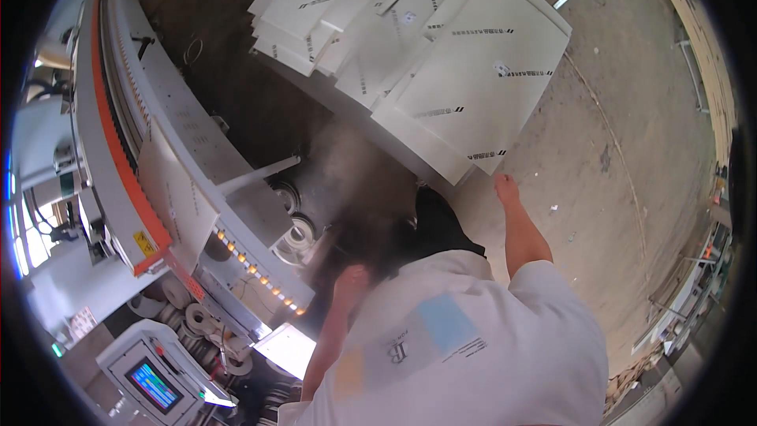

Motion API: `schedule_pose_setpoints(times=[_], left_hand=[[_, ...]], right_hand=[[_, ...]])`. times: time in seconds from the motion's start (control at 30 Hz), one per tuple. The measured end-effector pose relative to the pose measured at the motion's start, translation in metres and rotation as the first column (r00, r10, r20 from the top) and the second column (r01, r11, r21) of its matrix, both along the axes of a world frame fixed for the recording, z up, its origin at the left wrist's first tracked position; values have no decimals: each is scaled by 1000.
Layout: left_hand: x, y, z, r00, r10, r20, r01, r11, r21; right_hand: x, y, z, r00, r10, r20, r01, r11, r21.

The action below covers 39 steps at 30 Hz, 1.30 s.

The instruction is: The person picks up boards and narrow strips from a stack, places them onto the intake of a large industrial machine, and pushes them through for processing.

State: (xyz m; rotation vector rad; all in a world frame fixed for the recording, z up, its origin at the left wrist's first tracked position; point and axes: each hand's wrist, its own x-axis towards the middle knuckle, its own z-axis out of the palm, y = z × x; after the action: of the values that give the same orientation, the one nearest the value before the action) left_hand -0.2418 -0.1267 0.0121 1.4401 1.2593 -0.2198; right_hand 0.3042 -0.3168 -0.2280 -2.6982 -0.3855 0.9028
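Note:
My right hand (505, 188) hangs with its fingers curled in, close to the near corner of a stack of flat white panels (441, 71). Nothing shows in that hand, and whether it touches the corner I cannot tell. The panels lie fanned over one another, with dark print and small labels on them. Low in front of my body is my left hand (352, 278), to the right of the long machine's edge. A hazy smear covers that area, and the left fingers are not distinct.
Along the left runs a long grey and orange machine (114, 150), a white panel (175, 197) lying on it. A control box with a lit screen (154, 385) stands at lower left, near several rolls of edging tape (177, 292). Pale rings (298, 235) sit by the machine's base.

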Motion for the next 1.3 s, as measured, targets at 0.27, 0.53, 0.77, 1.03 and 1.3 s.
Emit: schedule_pose_setpoints(times=[0.27,0.53,0.77,1.03,1.3], left_hand=[[27,29,-16,988,-152,-6,152,988,-23],[164,100,-17,980,-189,60,187,982,32],[301,139,-60,892,355,281,-192,858,-476],[263,117,-46,789,612,60,-532,729,-430],[150,72,16,484,873,55,-861,487,-145]], right_hand=[[30,54,-52,731,-505,-459,602,794,85],[6,70,0,562,-390,-729,688,710,151],[-63,127,150,177,-106,-978,858,503,101],[-88,131,182,117,-108,-987,624,781,-12],[-24,105,163,268,-334,-904,819,573,31]])
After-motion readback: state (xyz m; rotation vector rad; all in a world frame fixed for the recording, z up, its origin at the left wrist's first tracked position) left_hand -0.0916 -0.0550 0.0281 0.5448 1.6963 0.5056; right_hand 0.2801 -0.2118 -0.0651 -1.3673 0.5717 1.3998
